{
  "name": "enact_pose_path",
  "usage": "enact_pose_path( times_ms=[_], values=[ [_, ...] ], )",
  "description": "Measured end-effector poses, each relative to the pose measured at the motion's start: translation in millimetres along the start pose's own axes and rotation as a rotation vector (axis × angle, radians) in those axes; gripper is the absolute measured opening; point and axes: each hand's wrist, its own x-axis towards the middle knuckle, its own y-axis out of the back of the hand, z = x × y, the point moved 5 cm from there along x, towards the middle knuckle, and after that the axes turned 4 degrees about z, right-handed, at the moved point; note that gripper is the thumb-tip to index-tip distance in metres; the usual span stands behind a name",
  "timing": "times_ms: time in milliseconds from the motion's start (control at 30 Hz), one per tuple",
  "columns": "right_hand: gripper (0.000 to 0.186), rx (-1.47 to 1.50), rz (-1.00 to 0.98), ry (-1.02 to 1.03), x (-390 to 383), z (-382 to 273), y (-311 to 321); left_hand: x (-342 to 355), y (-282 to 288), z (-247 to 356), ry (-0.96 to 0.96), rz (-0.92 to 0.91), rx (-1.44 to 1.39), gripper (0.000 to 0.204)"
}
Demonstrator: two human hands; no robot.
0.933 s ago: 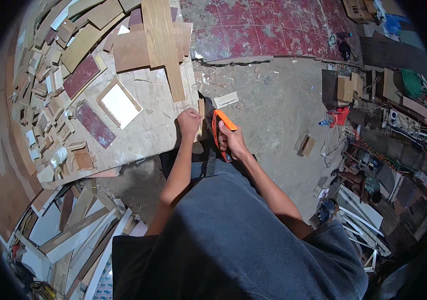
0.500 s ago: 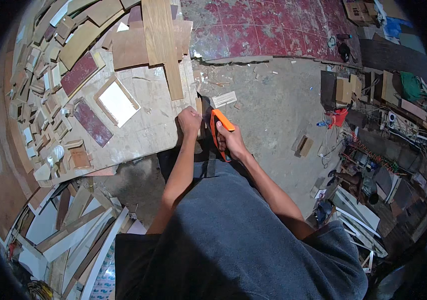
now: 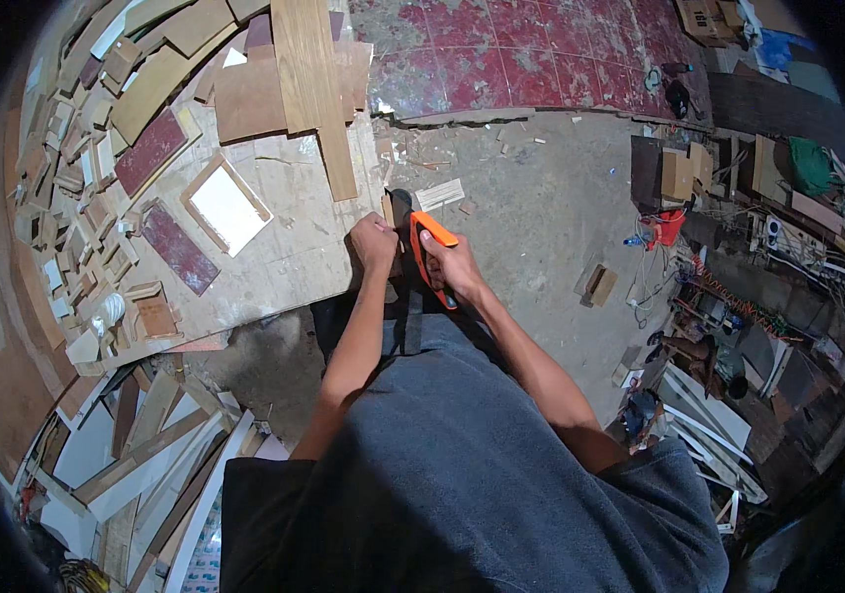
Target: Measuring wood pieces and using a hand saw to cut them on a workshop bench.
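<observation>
My right hand [image 3: 452, 263] is closed around the orange handle of a handsaw [image 3: 434, 230], just off the right edge of the workbench. Its dark blade stands on edge beside the bench, mostly in shadow. My left hand [image 3: 374, 241] is a closed fist at the bench's right edge, close to the blade. A narrow wood strip [image 3: 390, 208] shows beside its fingers, and the hand appears to grip it; most of the strip is hidden. Farther up on the bench lies a long wooden board [image 3: 338, 163], its end near my left hand.
The workbench [image 3: 284, 257] carries a white framed panel [image 3: 228, 210], a maroon offcut [image 3: 180, 247] and many wood scraps along its left. Offcuts [image 3: 145, 465] are piled below left. Concrete floor [image 3: 531, 227] lies to the right, with a small wood block [image 3: 598, 285] and cluttered tools beyond.
My right hand and the saw handle have shifted slightly away from my body. My left hand stays at the bench edge. The whole view has moved a little.
</observation>
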Motion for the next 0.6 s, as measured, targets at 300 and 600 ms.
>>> enact_pose_path(
  times_ms=[300, 600],
  values=[
    [0.032, 0.075, -0.056, -0.092, 12, 47, -7, -6, -1, 4, -0.101, -0.004, 0.046, 0.005],
    [0.037, 0.315, -0.117, -0.105, -1, 57, 28, 2, 14, -10, -0.158, -0.057, -0.091, 0.002]
  ],
)
